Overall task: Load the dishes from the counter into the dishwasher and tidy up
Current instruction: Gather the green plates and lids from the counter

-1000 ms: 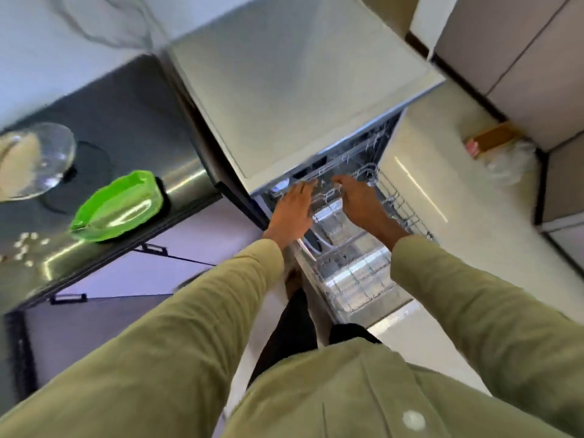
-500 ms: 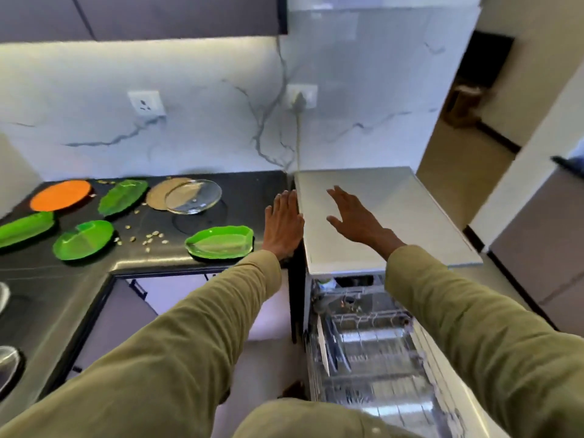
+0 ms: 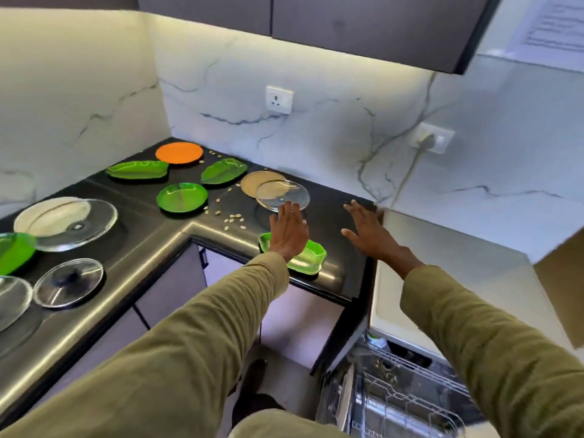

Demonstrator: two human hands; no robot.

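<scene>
My left hand point(image 3: 289, 229) hovers open over the black counter point(image 3: 177, 245), above a green rectangular tray point(image 3: 311, 256) at the counter's front edge, its fingertips near a clear glass plate point(image 3: 282, 195) that overlaps a tan round plate point(image 3: 256, 181). My right hand point(image 3: 368, 230) is open, fingers spread, over the counter's right end, holding nothing. Farther back lie a round green plate point(image 3: 181, 197), two green leaf-shaped dishes point(image 3: 137, 170) point(image 3: 223, 171) and an orange plate point(image 3: 179, 153). The dishwasher's wire rack point(image 3: 401, 396) is pulled out at the lower right.
Glass lids point(image 3: 68, 282) point(image 3: 66, 221) and another green dish point(image 3: 14, 252) sit on the left counter wing. Seeds point(image 3: 232, 218) are scattered mid-counter. The white dishwasher top point(image 3: 442, 263) adjoins the counter. Wall sockets point(image 3: 278, 99), one with a plug point(image 3: 429, 139), and dark cabinets point(image 3: 347, 23) overhead.
My view has risen from the dishwasher rack to the counter. Both hands left the rack and swung up and left, from the dishwasher top to above the counter dishes.
</scene>
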